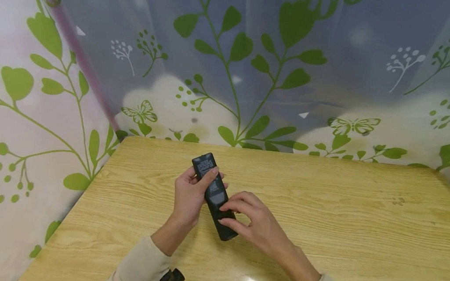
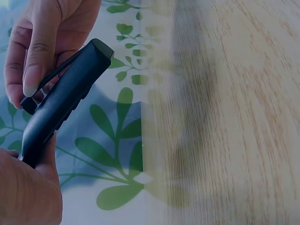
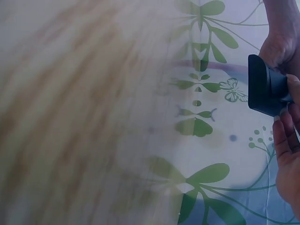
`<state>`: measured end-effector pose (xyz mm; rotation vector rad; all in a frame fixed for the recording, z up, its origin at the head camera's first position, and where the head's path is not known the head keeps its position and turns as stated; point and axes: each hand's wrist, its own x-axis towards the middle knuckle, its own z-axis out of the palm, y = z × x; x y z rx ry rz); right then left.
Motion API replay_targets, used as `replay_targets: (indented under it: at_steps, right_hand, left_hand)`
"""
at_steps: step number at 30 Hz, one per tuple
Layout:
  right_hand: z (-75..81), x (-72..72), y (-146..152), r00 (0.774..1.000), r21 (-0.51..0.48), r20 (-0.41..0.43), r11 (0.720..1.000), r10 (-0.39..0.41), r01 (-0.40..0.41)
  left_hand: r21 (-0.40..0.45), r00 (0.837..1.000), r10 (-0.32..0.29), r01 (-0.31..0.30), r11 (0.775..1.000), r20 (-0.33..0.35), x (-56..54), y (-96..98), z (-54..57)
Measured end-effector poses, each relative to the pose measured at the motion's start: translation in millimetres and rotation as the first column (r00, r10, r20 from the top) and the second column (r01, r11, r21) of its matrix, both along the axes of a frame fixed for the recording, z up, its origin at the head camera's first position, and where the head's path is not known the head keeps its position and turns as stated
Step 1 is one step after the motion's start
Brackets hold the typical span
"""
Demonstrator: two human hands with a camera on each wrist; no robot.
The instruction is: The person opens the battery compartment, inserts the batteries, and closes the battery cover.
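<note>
A black remote control [image 1: 222, 228], back side up with small white print, slants above the wooden table. My left hand [image 1: 190, 199] grips its upper half, the thumb lying across the printed back. At the lower half, my right hand [image 1: 262, 227] pinches the battery cover [image 2: 61, 72] between thumb and fingers. In the left wrist view one end of that cover stands lifted off the remote, while its other end stays close to the remote's tip. The inside of the battery compartment cannot be made out. In the right wrist view the remote's end [image 3: 258, 84] shows at the right edge.
The wooden table [image 1: 341, 220] stretches out beneath both hands. A curtain [image 1: 260, 99] printed with leaves and butterflies hangs behind the table and along its left side. A small black device [image 1: 174, 279] sits by the left cuff.
</note>
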<state>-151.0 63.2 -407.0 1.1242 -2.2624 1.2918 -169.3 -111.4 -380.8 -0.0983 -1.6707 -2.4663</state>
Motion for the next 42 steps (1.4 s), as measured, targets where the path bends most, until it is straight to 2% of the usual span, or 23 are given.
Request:
replay_targets:
  at_steps: [4, 11, 16, 31, 34, 36, 38, 40, 42]
  right_hand:
    - [-1.9, 0.5, -1.2, 1.0, -0.013, 0.015, 1.0, -0.012, 0.012]
    - [-4.9, 2.2, -4.9, 0.993, -0.104, 0.12, 0.994, 0.002, 0.011]
    - [-6.0, 3.3, -6.6, 0.986, -0.13, 0.167, 0.991, -0.014, 0.036]
    - [-5.2, 4.3, -7.6, 0.982, -0.134, 0.18, 0.987, -0.061, 0.086]
    - [0.6, 7.1, -8.9, 0.977, -0.139, 0.201, 0.985, -0.077, 0.107]
    - [12.0, 12.4, -10.1, 0.964, -0.139, 0.248, 0.981, -0.096, 0.133]
    - [13.0, 12.8, -10.1, 0.939, -0.134, 0.326, 0.978, -0.111, 0.162]
    - [12.0, 12.1, -9.2, 0.895, -0.126, 0.429, 0.973, -0.124, 0.195]
    - [3.7, 7.6, -7.5, 0.839, -0.107, 0.527, 0.969, -0.134, 0.222]
  left_hand:
    - [0.004, 1.0, 0.008, -0.008, 1.0, 0.006, 0.5, -0.2, -0.4]
    - [0.006, 1.0, 0.011, -0.012, 1.0, 0.008, 0.6, 0.3, -1.9]
    - [0.006, 1.0, 0.019, -0.019, 1.0, 0.01, 0.7, 0.7, -2.8]
    - [0.033, 1.0, 0.026, -0.026, 0.999, 0.007, 2.1, 0.4, -2.4]
    - [0.036, 1.0, 0.027, -0.027, 0.999, 0.0, 2.1, 0.2, -1.8]
    - [0.04, 1.0, 0.027, -0.027, 0.999, -0.003, 2.2, 0.1, -0.9]
    - [0.045, 1.0, 0.026, -0.025, 0.999, -0.007, 2.2, 0.0, 0.0]
    - [0.047, 1.0, 0.028, -0.027, 0.999, -0.007, 2.4, -0.2, 0.8]
    - [0.05, 1.0, 0.031, -0.03, 0.998, -0.007, 2.6, -0.2, 1.3]
